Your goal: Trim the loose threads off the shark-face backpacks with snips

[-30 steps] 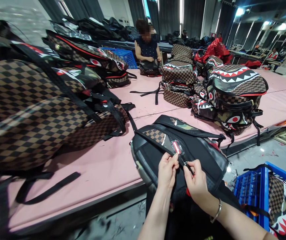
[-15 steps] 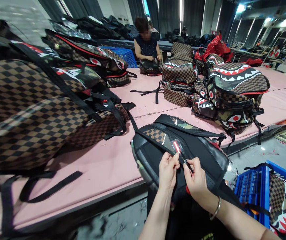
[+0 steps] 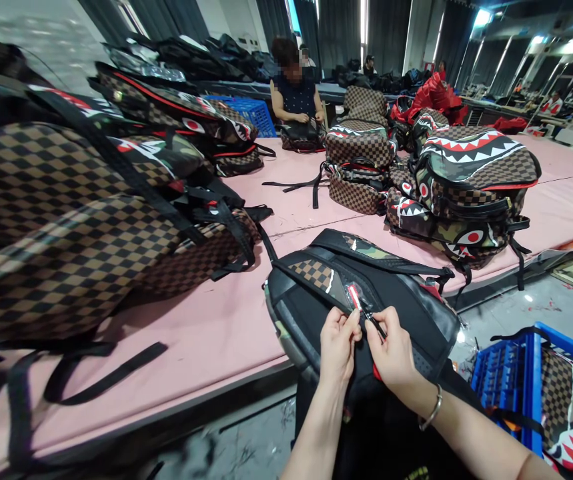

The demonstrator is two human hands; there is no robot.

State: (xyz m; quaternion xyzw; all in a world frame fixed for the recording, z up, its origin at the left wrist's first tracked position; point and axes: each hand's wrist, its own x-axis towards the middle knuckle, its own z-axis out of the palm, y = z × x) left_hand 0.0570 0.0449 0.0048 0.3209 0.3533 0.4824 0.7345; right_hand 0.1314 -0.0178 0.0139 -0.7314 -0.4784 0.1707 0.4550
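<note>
A black backpack (image 3: 311, 333) lies back side up in front of me, its straps and a brown checkered patch (image 3: 311, 275) facing upward. On its middle sits a small red-and-white label (image 3: 353, 295), with what looks like clear plastic around it. My left hand (image 3: 339, 340) is closed in a pinch at the label's lower end; the fingertips hide exactly what they grip. Close beside it, my right hand (image 3: 391, 347) is closed around a small black tool with a shiny metal tip (image 3: 376, 325), which looks like thread snips. That tip points at the label, near my left fingertips.
Checkered backpacks (image 3: 66, 233) are piled at the left of the pink table (image 3: 226, 320). More backpacks (image 3: 471, 167) stand at the right. A blue crate (image 3: 531, 387) with a shark-mouth bag is at lower right. Across the table a person (image 3: 296, 100) handles a dark bag.
My right hand has moved slightly up and left, bringing the black tool's tip nearer the label. My left hand keeps its pinch almost in place.
</note>
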